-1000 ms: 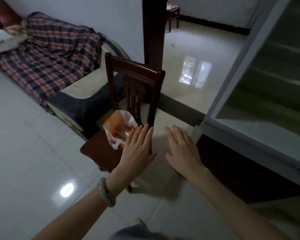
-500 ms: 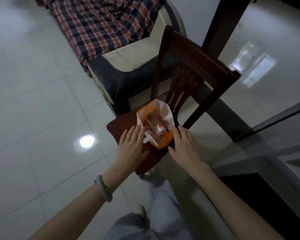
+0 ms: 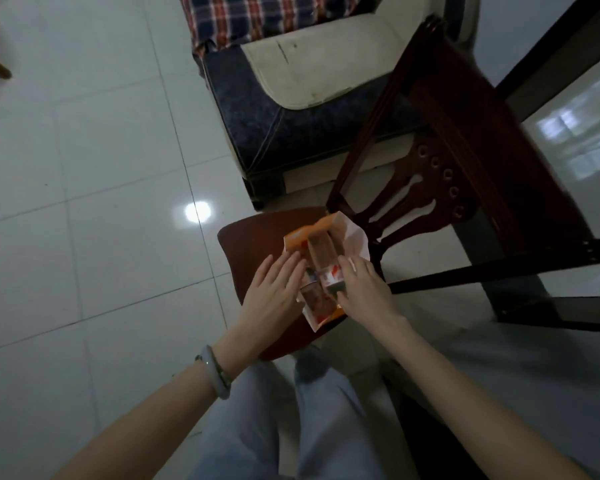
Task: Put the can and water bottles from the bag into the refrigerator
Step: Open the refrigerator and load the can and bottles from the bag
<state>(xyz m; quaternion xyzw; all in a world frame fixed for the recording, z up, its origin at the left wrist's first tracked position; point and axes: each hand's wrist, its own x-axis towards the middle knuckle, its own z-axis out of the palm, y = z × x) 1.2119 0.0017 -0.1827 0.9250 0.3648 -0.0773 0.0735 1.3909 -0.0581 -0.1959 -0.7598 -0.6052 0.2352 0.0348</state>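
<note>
Head view: a dark wooden chair (image 3: 257, 244) stands on pale glossy floor tiles (image 3: 84, 202), beside a sofa (image 3: 309, 81). The orange-and-white bag (image 3: 321, 271) rests on the seat, between both hands. Left hand (image 3: 274, 292) and right hand (image 3: 364, 292) lie flat, fingers extended, against the bag's sides, grasping nothing.

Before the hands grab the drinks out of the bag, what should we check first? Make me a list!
1. Bag sits on the chair seat: ok.
2. Bag mouth is open at the top: ok.
3. Drinks are inside: something with a label shows, but which is the can or a bottle: cannot tell.
4. Left hand is at the bag's left side, free: ok.
5. Right hand is at the bag's right side, holding no drink: ok.
6. Refrigerator is open and ready: cannot tell, it is out of view.
</note>
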